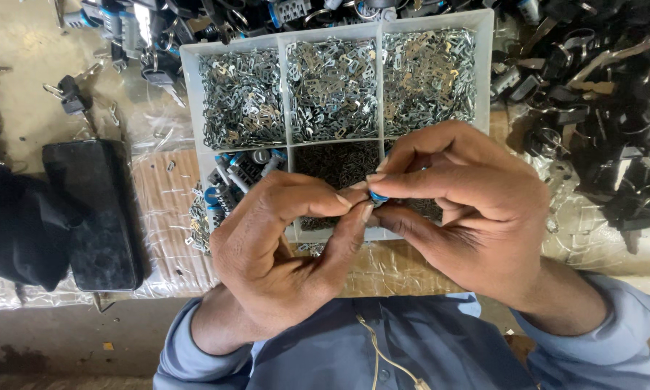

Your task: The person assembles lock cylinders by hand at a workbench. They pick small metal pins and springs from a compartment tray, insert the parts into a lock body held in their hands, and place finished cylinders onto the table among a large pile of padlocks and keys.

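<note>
over the white plastic compartment tray (192, 87) of small metal clips, we pinch one small blue-ringed cylinder part (378, 196) between left hand (282, 238) and right hand (469, 209), with many loose parts unassembled.

Single head-worn camera, looking steeply down, close over the compartment tray (193, 79) on the workbench (22, 43)

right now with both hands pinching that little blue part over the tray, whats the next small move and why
Probably steady the blue part and turn it so its working face shows. Both the left hand and right hand pinch it at the fingertips, which hide most of it. It sits above the tray, so anything dropped would likely land in a compartment.
</note>
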Demonstrator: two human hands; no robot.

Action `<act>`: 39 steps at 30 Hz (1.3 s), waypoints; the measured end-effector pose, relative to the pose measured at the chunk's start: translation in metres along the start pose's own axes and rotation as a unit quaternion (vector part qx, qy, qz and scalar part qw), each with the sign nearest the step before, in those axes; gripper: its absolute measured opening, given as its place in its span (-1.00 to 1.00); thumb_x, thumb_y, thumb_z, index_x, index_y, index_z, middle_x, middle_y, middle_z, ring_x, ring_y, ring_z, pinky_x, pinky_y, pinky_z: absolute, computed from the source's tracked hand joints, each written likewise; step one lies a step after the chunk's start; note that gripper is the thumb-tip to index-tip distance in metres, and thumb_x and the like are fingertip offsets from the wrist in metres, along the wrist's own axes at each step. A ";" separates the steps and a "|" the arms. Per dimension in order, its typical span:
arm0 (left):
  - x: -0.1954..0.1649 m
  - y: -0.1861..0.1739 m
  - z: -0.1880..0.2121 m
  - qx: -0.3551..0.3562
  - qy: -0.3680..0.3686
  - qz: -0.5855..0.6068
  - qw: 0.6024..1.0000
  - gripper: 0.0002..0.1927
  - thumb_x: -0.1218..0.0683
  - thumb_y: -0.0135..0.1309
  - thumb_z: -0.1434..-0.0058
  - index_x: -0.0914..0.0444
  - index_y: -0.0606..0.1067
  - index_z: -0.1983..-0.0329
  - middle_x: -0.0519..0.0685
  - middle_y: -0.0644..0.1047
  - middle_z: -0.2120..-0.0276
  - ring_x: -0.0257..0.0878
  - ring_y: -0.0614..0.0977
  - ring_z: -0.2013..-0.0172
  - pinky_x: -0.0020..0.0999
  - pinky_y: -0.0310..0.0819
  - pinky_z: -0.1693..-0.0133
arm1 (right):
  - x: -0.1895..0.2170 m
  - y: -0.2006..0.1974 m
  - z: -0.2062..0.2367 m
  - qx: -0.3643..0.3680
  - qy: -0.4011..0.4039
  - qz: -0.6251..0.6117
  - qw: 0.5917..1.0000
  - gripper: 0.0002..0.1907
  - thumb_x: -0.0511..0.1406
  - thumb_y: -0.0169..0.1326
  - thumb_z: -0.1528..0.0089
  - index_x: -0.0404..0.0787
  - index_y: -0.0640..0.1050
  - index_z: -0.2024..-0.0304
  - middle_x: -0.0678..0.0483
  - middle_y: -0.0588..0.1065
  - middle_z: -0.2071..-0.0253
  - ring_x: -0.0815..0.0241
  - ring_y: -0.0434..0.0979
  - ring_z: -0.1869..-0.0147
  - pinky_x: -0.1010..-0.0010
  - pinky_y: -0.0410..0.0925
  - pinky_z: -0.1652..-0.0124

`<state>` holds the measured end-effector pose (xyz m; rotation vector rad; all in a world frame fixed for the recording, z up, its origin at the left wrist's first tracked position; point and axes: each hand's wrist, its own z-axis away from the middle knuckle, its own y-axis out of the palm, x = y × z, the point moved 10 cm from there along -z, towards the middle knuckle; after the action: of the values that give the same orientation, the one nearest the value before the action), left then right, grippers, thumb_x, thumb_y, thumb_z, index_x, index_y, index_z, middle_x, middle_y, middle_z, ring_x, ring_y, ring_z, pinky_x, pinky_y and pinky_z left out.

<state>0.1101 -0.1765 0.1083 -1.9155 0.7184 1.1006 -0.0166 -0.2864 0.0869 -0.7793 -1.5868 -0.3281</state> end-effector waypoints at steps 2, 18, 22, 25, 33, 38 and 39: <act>-0.001 -0.001 -0.005 0.009 -0.004 -0.013 1.000 -0.74 0.27 0.40 -0.23 0.31 0.50 0.15 0.01 0.61 0.27 -0.33 0.70 0.30 -0.54 0.59 0.30 | 0.002 0.003 -0.001 0.012 -0.012 0.001 1.000 -0.74 -0.48 0.32 -0.24 -0.19 0.64 0.03 -0.01 0.55 -0.01 0.56 0.54 0.31 0.78 0.32 0.47; -0.010 0.010 -0.018 0.047 0.028 -0.149 0.987 -0.76 0.26 0.33 -0.21 0.37 0.53 0.11 0.04 0.62 0.21 -0.13 0.60 0.20 -0.25 0.52 0.17 | 0.001 -0.006 -0.008 -0.028 0.043 -0.007 0.999 -0.67 -0.57 0.23 -0.18 -0.42 0.51 0.00 -0.20 0.48 -0.10 0.25 0.67 0.06 0.63 0.61 0.19; -0.007 0.002 -0.011 0.027 -0.001 -0.029 0.999 -0.75 0.30 0.31 -0.27 0.38 0.49 0.07 0.07 0.64 0.18 -0.24 0.71 0.21 -0.43 0.63 0.23 | -0.001 -0.003 -0.004 -0.026 0.047 -0.033 0.998 -0.69 -0.55 0.27 -0.17 -0.40 0.54 0.04 -0.16 0.48 -0.06 0.25 0.66 0.03 0.64 0.61 0.20; -0.003 0.000 -0.006 0.015 -0.005 0.008 1.000 -0.76 0.28 0.30 -0.28 0.37 0.46 0.11 0.07 0.64 0.20 -0.28 0.74 0.23 -0.52 0.61 0.29 | -0.005 -0.002 -0.001 -0.023 0.059 -0.039 0.997 -0.69 -0.51 0.33 -0.13 -0.39 0.55 0.09 -0.13 0.49 0.00 0.29 0.65 0.08 0.67 0.59 0.25; -0.003 0.001 -0.001 0.010 0.018 -0.032 0.999 -0.73 0.21 0.40 -0.27 0.31 0.49 0.13 0.00 0.61 0.29 -0.32 0.67 0.29 -0.54 0.52 0.35 | -0.007 0.000 0.003 -0.018 0.023 -0.035 0.999 -0.71 -0.48 0.36 -0.11 -0.37 0.56 0.15 -0.12 0.50 0.04 0.29 0.65 0.11 0.64 0.60 0.24; -0.011 0.001 -0.010 0.001 0.051 -0.085 0.995 -0.70 0.16 0.39 -0.21 0.30 0.48 0.15 -0.03 0.60 0.25 -0.25 0.59 0.25 -0.38 0.49 0.25 | -0.002 -0.001 -0.002 -0.011 -0.006 -0.027 1.000 -0.72 -0.51 0.32 -0.20 -0.36 0.56 0.06 -0.09 0.53 0.00 0.31 0.67 0.10 0.69 0.62 0.24; -0.016 0.000 -0.012 -0.012 0.076 -0.132 0.988 -0.73 0.16 0.39 -0.25 0.28 0.51 0.13 -0.05 0.60 0.24 -0.24 0.58 0.24 -0.38 0.45 0.25 | -0.002 -0.002 -0.002 -0.014 -0.001 -0.031 0.999 -0.70 -0.52 0.30 -0.20 -0.38 0.55 0.04 -0.09 0.52 -0.02 0.31 0.68 0.08 0.67 0.63 0.21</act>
<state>0.1083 -0.1853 0.1260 -2.0630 0.5155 0.8095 -0.0161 -0.2901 0.0858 -0.7533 -1.6127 -0.3959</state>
